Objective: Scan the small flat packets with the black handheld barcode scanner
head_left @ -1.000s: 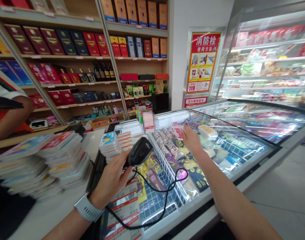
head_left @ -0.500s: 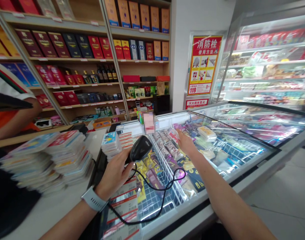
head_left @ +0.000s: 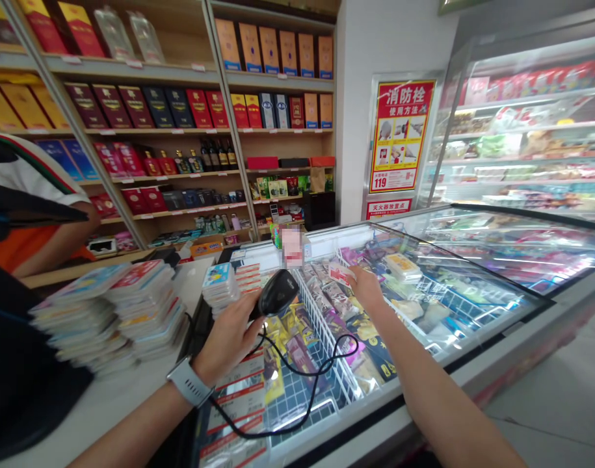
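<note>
Grips a black plastic handheld scanner (head_left: 279,292) in the closed left hand (head_left: 231,331), fingers curled around its handle. Pinches a small flat white-and-red card (head_left: 341,274) between fingers and thumb of the right hand (head_left: 365,286), at 3 o'clock from the scanner. Has both above a glass-topped white chest freezer (head_left: 545,322), with a looped black cord (head_left: 317,383) at 5 o'clock and a low stack of clear-cased cards (head_left: 219,279) at 9 o'clock from the scanner.
</note>
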Motion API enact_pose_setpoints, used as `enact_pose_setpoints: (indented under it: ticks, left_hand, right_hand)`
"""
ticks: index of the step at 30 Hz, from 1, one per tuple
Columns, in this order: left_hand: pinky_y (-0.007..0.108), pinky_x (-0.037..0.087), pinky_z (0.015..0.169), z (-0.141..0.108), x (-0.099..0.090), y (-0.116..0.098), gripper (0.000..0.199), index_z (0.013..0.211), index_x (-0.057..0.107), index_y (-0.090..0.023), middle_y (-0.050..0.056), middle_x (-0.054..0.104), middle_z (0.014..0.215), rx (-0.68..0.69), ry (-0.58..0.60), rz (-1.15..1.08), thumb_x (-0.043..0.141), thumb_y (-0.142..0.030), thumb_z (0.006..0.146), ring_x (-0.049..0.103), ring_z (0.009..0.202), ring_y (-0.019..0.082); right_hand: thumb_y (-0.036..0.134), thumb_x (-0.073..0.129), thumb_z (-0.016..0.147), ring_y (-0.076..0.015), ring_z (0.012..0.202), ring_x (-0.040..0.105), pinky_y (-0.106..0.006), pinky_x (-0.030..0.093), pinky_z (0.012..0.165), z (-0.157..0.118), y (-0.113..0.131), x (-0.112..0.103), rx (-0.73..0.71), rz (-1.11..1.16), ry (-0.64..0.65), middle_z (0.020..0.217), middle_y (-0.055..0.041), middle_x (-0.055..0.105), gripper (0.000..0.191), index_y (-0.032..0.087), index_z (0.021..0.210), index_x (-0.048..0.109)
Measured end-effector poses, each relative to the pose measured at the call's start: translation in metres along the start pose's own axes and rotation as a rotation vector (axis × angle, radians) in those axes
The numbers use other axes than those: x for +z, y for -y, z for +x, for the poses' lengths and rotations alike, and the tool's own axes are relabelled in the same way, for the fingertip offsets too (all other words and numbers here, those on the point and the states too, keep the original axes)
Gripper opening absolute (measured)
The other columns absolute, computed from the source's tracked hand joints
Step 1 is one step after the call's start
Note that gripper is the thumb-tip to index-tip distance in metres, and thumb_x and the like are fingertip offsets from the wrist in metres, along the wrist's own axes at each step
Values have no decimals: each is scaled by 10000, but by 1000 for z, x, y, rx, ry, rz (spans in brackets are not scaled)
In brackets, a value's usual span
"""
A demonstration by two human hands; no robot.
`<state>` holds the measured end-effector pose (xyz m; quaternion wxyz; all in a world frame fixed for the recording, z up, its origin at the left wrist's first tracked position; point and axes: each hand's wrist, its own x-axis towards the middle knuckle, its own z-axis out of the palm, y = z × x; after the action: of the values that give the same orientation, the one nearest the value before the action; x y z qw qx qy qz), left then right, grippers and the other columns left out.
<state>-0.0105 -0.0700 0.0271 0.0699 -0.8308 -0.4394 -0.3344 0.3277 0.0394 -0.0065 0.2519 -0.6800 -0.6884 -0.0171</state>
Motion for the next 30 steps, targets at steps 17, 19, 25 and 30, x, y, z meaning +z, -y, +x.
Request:
enact_pose_setpoints:
  ticks: [17,19,25,30]
  left_hand:
    - [432,479,953,16,14,-10,403,1288,492,-161,113,634,1201,-173,0,-102,518,-249,895,600,1092,259]
    - [440,474,962,15,15,-10,425,1304,476,-153,122,624,1218,-178,1,-98,517,-243,891,593,1107,264]
    - [453,475,970,12,15,-8,435,1312,472,-158,128,623,1235,-159,-9,-126,509,-224,884,591,1130,263]
    - [454,445,1025,10,13,-6,441,1332,467,-159,134,585,1318,-136,26,-167,508,-241,901,560,1197,259]
  right_hand:
    - [220,486,876,-244,993,614,-333,435,905,4,-6,9,26,197,-121,1034,-132,672,283,123,1092,640]
    - [232,497,863,-239,964,624,-338,441,902,5,-8,12,41,251,-135,1018,-124,683,289,124,1085,647]
    - [330,519,840,-220,744,682,-360,519,779,5,-7,20,122,513,-145,826,-82,711,293,143,1020,655]
    - [466,486,851,-207,711,707,-343,580,662,5,0,22,153,762,-136,863,-84,726,418,139,1083,606]
